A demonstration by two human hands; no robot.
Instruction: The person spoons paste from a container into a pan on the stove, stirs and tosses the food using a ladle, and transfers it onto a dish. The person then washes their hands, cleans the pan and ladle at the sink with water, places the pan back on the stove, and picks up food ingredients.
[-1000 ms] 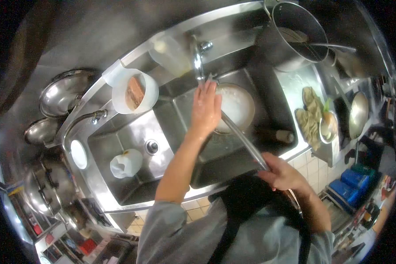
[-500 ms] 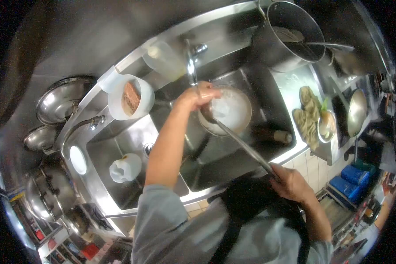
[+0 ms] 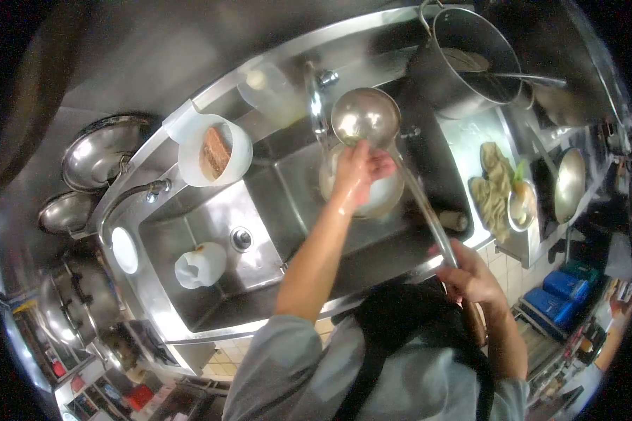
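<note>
A large long-handled ladle (image 3: pixel 366 116) is held over the right sink basin, its bowl facing up. Around its handle, my right hand (image 3: pixel 470 274) is closed near the basin's front edge. My left hand (image 3: pixel 361 174) is at the near rim of the ladle's bowl with its fingers curled; whether a small thing is in them is hidden. Underneath my left hand, a round bowl (image 3: pixel 390 196) with whitish, cloudy water stands in the basin, partly covered by the hand. The faucet spout (image 3: pixel 316 105) is just left of the ladle.
A white container (image 3: pixel 239 165) with a brown block is on the ledge. In the left basin (image 3: pixel 260 259) lies a white plastic piece (image 3: pixel 200 265). A big pot (image 3: pixel 470 98), a crumpled cloth (image 3: pixel 495 186) and a small bowl (image 3: pixel 522 207) stand at right.
The ladle has come up out of the bowl of cloudy water and moved toward the back. My left hand has shifted right and slightly nearer; my right hand still grips the handle.
</note>
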